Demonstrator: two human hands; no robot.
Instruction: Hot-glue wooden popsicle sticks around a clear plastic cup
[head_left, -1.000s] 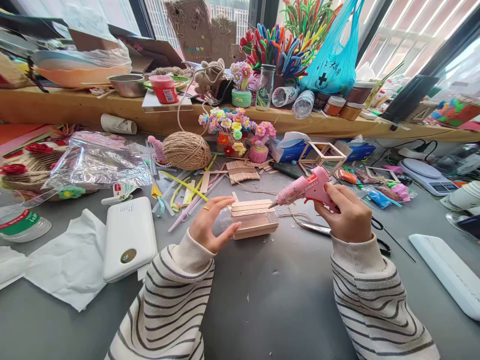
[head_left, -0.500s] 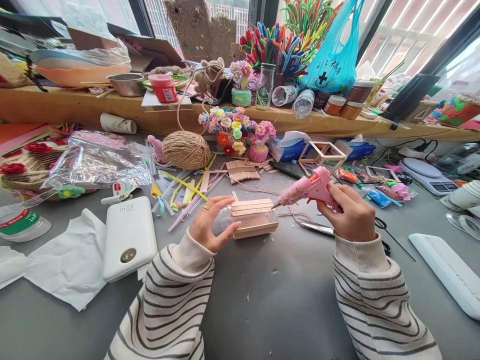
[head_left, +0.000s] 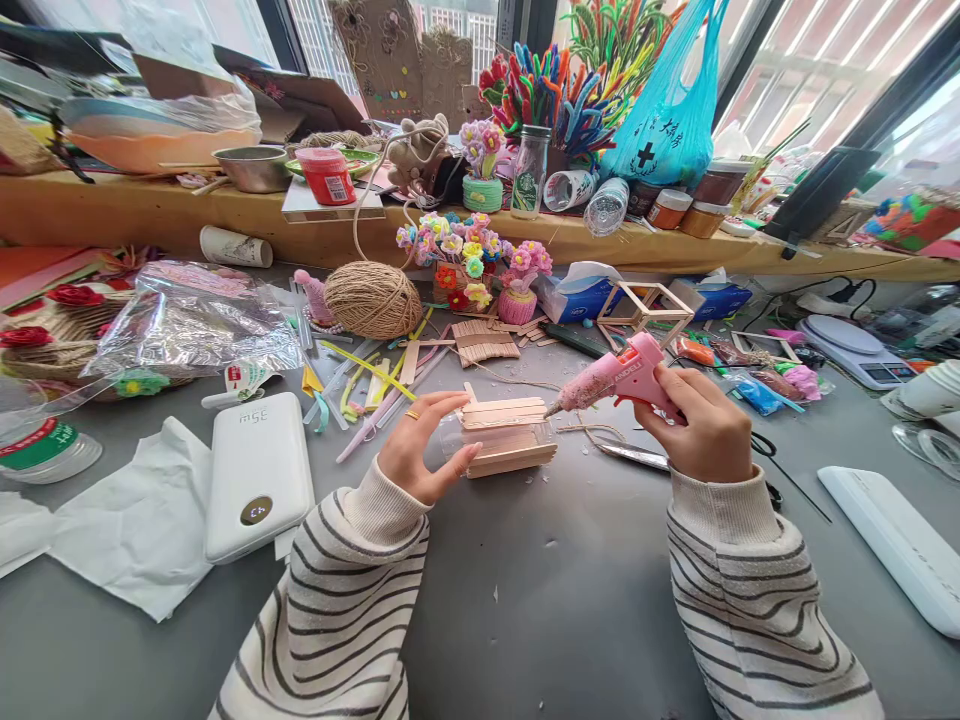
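Note:
My left hand [head_left: 426, 447] is closed around the left end of a clear plastic cup [head_left: 517, 437] lying on its side, thumb below and fingers above. Wooden craft sticks [head_left: 504, 412] run lengthwise along the cup, with a bare transparent strip between two groups of them. In my right hand [head_left: 699, 422] is a pink hot glue gun [head_left: 622, 378], its handle gripped and its nozzle pointing left. The nozzle tip is at the right end of the upper sticks; whether it touches them I cannot tell. Scissors [head_left: 636, 456] lie below the glue gun, partly hidden by my right hand.
Left of my hands are a white power bank [head_left: 259, 470] and crumpled tissue [head_left: 139, 520]. Behind are a ball of twine [head_left: 373, 300], more craft sticks [head_left: 486, 343] and a wooden frame [head_left: 646, 312]. A white bar [head_left: 892, 540] and kitchen scale [head_left: 855, 345] sit at the right.

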